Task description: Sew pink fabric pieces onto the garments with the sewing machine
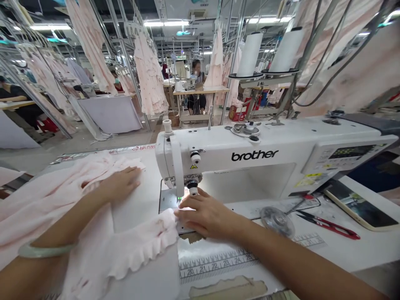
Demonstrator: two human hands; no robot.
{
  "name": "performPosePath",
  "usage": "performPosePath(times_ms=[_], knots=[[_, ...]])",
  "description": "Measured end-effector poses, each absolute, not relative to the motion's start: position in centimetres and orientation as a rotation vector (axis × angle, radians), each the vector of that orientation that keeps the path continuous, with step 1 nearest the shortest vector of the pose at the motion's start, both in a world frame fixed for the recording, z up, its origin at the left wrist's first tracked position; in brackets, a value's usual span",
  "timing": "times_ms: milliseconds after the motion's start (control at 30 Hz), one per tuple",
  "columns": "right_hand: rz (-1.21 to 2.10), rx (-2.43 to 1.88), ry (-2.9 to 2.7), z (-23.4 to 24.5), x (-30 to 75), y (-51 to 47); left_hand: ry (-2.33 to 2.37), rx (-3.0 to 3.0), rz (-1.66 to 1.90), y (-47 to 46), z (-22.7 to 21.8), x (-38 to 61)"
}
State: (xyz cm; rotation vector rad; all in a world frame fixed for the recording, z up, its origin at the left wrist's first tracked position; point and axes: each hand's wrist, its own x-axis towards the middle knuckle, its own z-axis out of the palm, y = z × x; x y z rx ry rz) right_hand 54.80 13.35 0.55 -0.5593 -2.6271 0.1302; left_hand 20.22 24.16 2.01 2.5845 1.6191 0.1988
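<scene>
Pale pink fabric [134, 246] lies over the left part of the white table [156, 277], in soft folds, and one frilled strip of it reaches to the needle area of the machine. The white sewing machine [218, 146], with the word "brother" on its arm, stands to the right of this fabric. Behind the machine you have two white thread cones [250, 54], side by side on their holders. Your left hand [123, 183] rests flat upon the fabric, its fingers stretched forward and rather wide. Your right hand [203, 212] is beside the needle, with fingers bent and near together; its fingertips touch the end of the frilled strip, but I cannot tell whether they pinch it. On the right side of the table lies a phone [362, 204], and near it are red-handled snips [331, 226]. Around your left wrist there is a pale green bangle [45, 251].
</scene>
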Motion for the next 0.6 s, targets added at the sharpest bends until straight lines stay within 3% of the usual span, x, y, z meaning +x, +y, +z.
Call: performPosePath(times_ms=[267,600], knots=[[0.08,-0.422,-2.65,0.8,54.1,12.4,1.431,2.427,0.265,11.6,1.2,29.6],[0.151,-0.514,-2.691,1.1,53.9,12.3,1.338,2.544,0.52,11.2,1.5,29.9]])
